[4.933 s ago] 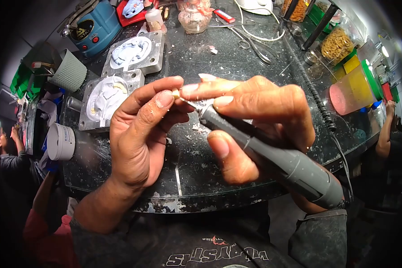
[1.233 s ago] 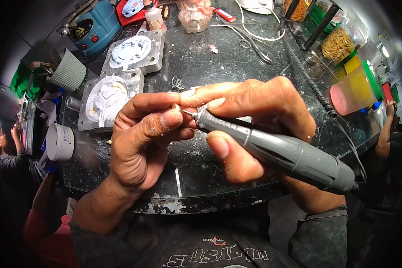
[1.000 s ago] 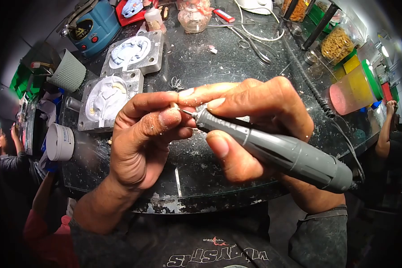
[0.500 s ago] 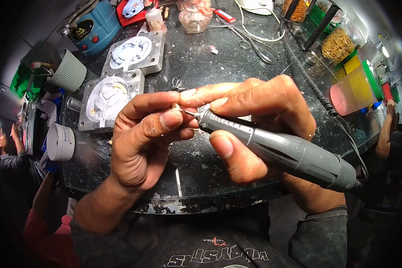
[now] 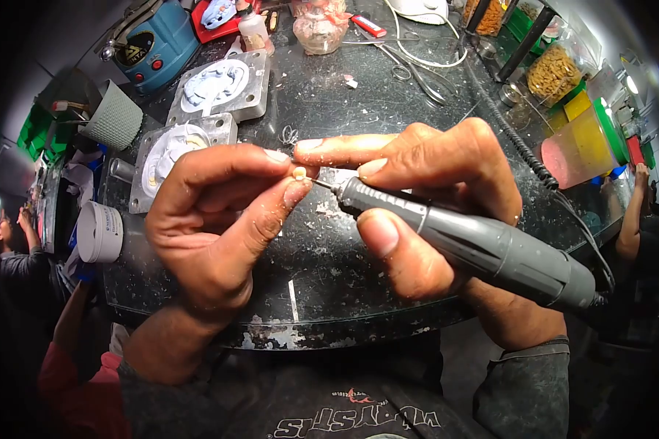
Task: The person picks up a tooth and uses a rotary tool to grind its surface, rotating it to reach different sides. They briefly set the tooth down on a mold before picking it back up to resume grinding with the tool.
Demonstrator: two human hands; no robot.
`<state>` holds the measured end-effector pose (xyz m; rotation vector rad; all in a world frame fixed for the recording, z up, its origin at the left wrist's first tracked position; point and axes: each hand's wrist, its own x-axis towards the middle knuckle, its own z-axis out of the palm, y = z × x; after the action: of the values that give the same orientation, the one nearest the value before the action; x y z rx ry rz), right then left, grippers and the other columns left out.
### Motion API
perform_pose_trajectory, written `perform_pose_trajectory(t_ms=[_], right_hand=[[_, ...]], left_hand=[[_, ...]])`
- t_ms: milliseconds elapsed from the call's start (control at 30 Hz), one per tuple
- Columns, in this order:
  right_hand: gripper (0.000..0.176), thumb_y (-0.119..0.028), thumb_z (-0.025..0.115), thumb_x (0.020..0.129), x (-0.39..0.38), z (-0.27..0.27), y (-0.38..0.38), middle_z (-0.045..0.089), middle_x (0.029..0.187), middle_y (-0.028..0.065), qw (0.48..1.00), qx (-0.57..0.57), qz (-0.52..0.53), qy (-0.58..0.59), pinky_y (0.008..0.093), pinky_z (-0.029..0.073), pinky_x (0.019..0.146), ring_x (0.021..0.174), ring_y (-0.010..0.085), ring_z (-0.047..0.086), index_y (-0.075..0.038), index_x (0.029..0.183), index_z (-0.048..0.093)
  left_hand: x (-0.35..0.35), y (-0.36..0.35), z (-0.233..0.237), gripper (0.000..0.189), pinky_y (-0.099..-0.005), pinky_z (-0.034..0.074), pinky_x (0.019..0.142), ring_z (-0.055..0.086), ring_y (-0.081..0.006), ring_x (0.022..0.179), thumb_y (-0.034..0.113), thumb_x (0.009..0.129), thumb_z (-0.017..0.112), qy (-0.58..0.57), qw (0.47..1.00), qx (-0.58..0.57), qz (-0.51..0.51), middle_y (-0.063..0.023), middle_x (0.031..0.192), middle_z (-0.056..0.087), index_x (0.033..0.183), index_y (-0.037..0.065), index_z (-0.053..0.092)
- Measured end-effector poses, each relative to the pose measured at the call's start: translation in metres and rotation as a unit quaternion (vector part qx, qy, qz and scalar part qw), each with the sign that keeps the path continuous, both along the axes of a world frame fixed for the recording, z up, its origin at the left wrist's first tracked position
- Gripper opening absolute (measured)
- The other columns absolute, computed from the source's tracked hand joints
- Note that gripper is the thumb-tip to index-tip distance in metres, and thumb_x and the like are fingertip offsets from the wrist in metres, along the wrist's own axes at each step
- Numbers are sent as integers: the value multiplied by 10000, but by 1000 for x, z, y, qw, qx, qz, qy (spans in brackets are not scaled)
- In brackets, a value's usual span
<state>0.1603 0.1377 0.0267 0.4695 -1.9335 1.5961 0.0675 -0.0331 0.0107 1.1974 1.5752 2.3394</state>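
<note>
Between thumb and fingertips, my left hand (image 5: 223, 219) pinches a small cream-coloured artificial tooth (image 5: 299, 173). My right hand (image 5: 447, 197) is wrapped round a dark grey rotary handpiece (image 5: 476, 245), its body slanting down to the right. The handpiece's thin bur (image 5: 321, 183) points left, its tip right at the tooth. My right index fingertip reaches over to the left fingertips. Pale dust specks cover the fingers of both hands. Behind my left hand lies a metal flask half (image 5: 223, 128) with a white plaster mould (image 5: 161, 157), partly hidden.
Another flask half (image 5: 255, 102) lies farther back, near a blue motor unit (image 5: 154, 47). A white tub (image 5: 100, 233) and a grey woven-pattern pot (image 5: 113, 117) stand left. Pliers (image 5: 421, 80), a coiled cord (image 5: 516, 139) and a pink-filled jar (image 5: 575, 154) are right. Other people work at both sides.
My left hand has turned and shifted left, its fingers rearranged so the tooth shows more. My right hand and the handpiece have moved slightly right.
</note>
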Motion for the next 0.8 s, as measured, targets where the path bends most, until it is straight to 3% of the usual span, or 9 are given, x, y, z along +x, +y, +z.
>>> perform_pose_trajectory(t_ms=[100,367,800], right_hand=[[319,-171,691,854,1,0,0,635,1046,312,1000,-1,-2,-1,454,526,900,1038,366,652,-29,1021,459],[283,-106,687,833,-1,0,-2,613,829,175,1000,-15,-11,-4,456,527,896,1030,364,656,-4,994,479],[254,-59,665,824,0,1,-2,623,872,191,1000,-20,-14,-12,462,518,908,1025,362,658,2,982,475]], left_hand=[[0,-2,0,267,-274,543,863,689,-183,911,-129,798,679,35,999,-22,12,-155,985,688,1037,-54,586],[1,-4,2,248,-276,544,866,687,-194,919,-130,804,663,54,998,-34,18,-163,1004,683,1040,-67,619],[-2,-3,0,210,-266,544,855,689,-187,904,-116,825,645,33,999,-23,-13,-165,986,692,1030,-72,624]])
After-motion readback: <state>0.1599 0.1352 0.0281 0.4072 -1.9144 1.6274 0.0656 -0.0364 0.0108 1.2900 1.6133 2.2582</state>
